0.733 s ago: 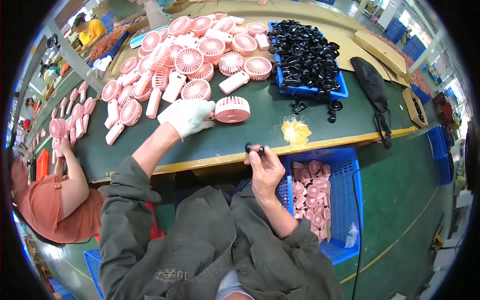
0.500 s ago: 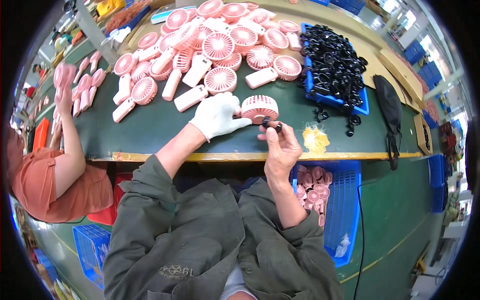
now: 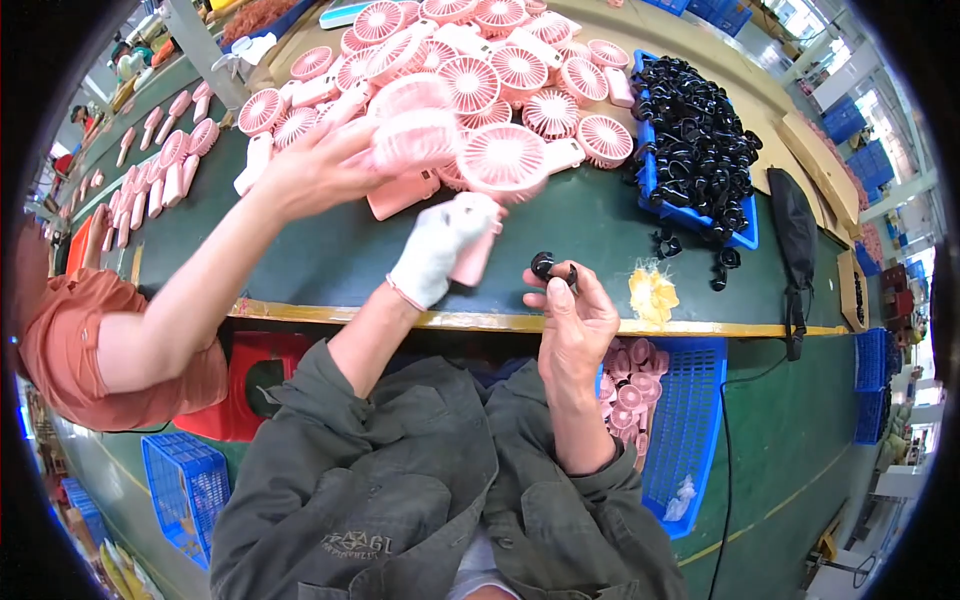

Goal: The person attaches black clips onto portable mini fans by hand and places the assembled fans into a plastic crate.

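My left hand (image 3: pixel 440 250), in a white glove, is closed round the handle of a pink handheld fan (image 3: pixel 503 162). The fan's round slatted head tilts up at the near edge of the pile, and motion blurs the hand a little. Over the table's front edge, my right hand (image 3: pixel 580 325) pinches a small glossy black part (image 3: pixel 543 265) with a curved, clip-like shape between bare thumb and fingers. A gap separates the black part from the fan. A co-worker's hand (image 3: pixel 325 165) reaches in from the left, at a blurred pink fan (image 3: pixel 415 130).
Pink fans (image 3: pixel 470 85) lie heaped at the back. A blue crate (image 3: pixel 745 235) of black parts stands right, near a yellow patch (image 3: pixel 652 292) and a black pouch (image 3: pixel 790 220). Below the table edge sits a blue basket (image 3: pixel 705 400) with pink fans.
My left hand has turned the fan so its slatted face shows, head raised toward the pile. My right hand, still with the black part, moved slightly right and down. The co-worker's arm swung in over the pile.
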A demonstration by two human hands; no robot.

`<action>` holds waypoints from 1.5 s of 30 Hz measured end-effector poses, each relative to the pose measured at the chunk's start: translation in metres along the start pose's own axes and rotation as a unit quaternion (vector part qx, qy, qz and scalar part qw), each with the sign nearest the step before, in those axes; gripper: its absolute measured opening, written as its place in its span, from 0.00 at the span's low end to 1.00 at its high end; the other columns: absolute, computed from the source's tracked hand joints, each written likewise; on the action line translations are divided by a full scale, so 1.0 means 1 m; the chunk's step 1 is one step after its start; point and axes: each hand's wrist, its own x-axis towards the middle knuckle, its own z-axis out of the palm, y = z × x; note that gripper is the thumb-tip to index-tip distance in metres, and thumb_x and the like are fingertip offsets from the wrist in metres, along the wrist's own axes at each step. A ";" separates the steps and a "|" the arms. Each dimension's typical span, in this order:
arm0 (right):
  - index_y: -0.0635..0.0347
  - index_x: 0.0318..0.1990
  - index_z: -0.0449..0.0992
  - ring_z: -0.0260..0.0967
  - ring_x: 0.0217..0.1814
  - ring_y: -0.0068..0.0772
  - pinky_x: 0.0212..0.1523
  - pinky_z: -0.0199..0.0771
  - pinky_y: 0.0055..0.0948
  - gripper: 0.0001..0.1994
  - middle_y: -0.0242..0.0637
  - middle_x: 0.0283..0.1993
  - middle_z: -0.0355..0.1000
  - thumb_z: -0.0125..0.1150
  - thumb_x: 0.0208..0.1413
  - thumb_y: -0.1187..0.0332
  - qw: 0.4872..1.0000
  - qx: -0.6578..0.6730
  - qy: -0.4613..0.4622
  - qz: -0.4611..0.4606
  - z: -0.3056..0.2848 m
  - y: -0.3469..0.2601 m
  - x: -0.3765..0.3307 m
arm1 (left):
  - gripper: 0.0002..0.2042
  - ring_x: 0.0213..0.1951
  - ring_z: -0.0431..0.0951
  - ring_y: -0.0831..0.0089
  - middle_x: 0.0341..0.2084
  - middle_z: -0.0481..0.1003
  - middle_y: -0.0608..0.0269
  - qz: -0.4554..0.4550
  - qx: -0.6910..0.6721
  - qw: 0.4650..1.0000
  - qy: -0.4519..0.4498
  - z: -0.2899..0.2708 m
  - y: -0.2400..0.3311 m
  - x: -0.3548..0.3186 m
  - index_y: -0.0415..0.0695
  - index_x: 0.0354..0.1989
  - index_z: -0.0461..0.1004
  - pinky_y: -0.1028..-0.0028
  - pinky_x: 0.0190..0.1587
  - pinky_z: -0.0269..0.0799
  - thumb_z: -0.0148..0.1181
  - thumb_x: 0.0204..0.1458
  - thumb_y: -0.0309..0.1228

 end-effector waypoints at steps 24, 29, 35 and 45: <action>0.73 0.37 0.76 0.65 0.30 0.18 0.28 0.67 0.19 0.16 0.33 0.38 0.66 0.53 0.66 0.65 0.999 -0.029 0.019 0.006 -0.013 0.031 0.005 | 0.10 0.19 0.71 0.84 0.15 0.75 0.63 0.149 0.428 0.891 -0.002 0.049 -0.002 -0.023 0.37 0.26 0.76 0.77 0.24 0.68 0.64 0.46 0.33; 0.73 0.40 0.73 0.64 0.50 0.26 0.50 0.65 0.26 0.22 0.42 0.51 0.66 0.44 0.69 0.57 0.999 -0.025 0.004 0.022 -0.013 0.034 0.008 | 0.11 0.22 0.72 0.84 0.18 0.76 0.66 0.130 0.402 0.906 0.003 0.046 -0.012 -0.022 0.34 0.31 0.77 0.78 0.26 0.69 0.62 0.48 0.32; 0.62 0.41 0.76 0.55 0.16 0.12 0.14 0.52 0.17 0.28 0.24 0.21 0.66 0.38 0.67 0.44 0.984 0.021 -0.015 0.177 -0.018 0.019 -0.001 | 0.21 0.22 0.78 0.70 0.21 0.77 0.57 -0.021 0.168 0.980 -0.106 0.046 -0.025 -0.039 0.35 0.39 0.73 0.70 0.26 0.72 0.41 0.63 0.42; 0.66 0.46 0.74 0.59 0.07 0.16 0.05 0.58 0.17 0.24 0.33 0.24 0.72 0.53 0.62 0.49 0.975 0.069 -0.023 0.211 -0.028 -0.005 -0.013 | 0.29 0.15 0.72 0.67 0.19 0.73 0.58 -0.198 0.033 0.968 -0.153 0.061 -0.029 -0.052 0.40 0.48 0.66 0.73 0.17 0.69 0.26 0.66 0.54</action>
